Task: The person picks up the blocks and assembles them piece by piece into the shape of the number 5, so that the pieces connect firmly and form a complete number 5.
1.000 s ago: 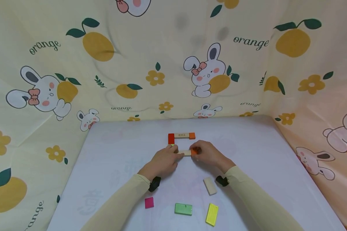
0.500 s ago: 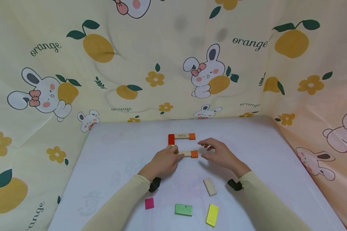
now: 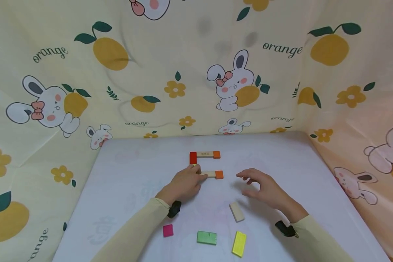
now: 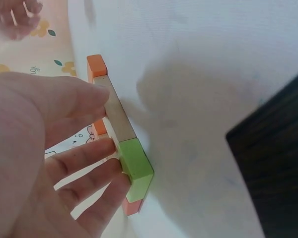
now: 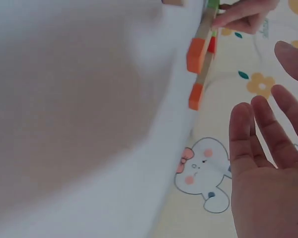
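My left hand (image 3: 185, 182) rests at the near left corner of a row of blocks, fingers fairly straight. In the left wrist view its fingertips touch a green block (image 4: 136, 161), and its thumb lies by a plain wooden block (image 4: 120, 116). An orange block (image 3: 219, 174) ends that near row. Behind it, a red block (image 3: 193, 157) joins a far row made of a wooden block with printed marks (image 3: 204, 154) and another orange block (image 3: 217, 154). To the right of the rows, my right hand (image 3: 265, 188) hovers over the table with loosely bent fingers and holds nothing.
Loose blocks lie nearer me on the white table (image 3: 124, 160): a wooden one (image 3: 237, 211), a yellow one (image 3: 239, 243), a green one (image 3: 206, 237) and a pink square one (image 3: 168, 230). A printed cloth (image 3: 190, 54) encloses the back and sides.
My right hand has let go of the near orange block and moved right and toward me. The left hand stays on the blocks.
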### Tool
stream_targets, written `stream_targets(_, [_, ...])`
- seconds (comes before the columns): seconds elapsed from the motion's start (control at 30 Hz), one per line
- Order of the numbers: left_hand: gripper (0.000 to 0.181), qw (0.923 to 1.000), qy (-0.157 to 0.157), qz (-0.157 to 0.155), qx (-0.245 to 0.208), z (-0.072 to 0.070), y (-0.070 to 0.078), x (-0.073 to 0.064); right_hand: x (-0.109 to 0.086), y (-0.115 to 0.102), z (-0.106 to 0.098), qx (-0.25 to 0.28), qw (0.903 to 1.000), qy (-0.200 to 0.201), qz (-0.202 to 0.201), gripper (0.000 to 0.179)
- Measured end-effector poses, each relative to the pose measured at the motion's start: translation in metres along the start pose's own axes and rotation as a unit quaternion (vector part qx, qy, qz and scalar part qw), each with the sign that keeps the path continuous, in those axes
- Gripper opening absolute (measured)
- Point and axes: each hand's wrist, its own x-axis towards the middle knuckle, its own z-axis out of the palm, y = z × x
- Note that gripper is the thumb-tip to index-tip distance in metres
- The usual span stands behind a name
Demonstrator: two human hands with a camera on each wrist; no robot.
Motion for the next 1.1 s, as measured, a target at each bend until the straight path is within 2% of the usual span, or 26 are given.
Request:
stream_targets(0.33, [0.046,1.0000,0.003,0.001,0.004,0.001,0.000,0.000,-0.037,-0.003,0.012,0.006,0.9962,-0.058,0.065,0.067])
stream_targets(0.47, [0.046,1.0000,0.000,-0.001,0.008,0.002,-0.001,0.001,-0.045,0.000,0.022,0.000,0.9952,-0.085,0.050,0.072])
stream_targets(0.67, [0.046,1.0000,0.003,0.002,0.003,0.002,-0.003,0.001,-0.048,0.001,0.036,-0.010,0.9953,-0.096,0.011,0.074])
stream_targets(1.1, [0.045,0.9999,0.008,0.012,0.009,0.002,-0.005,0.001,-0.041,0.001,0.047,-0.033,0.9927,-0.112,0.030,0.065])
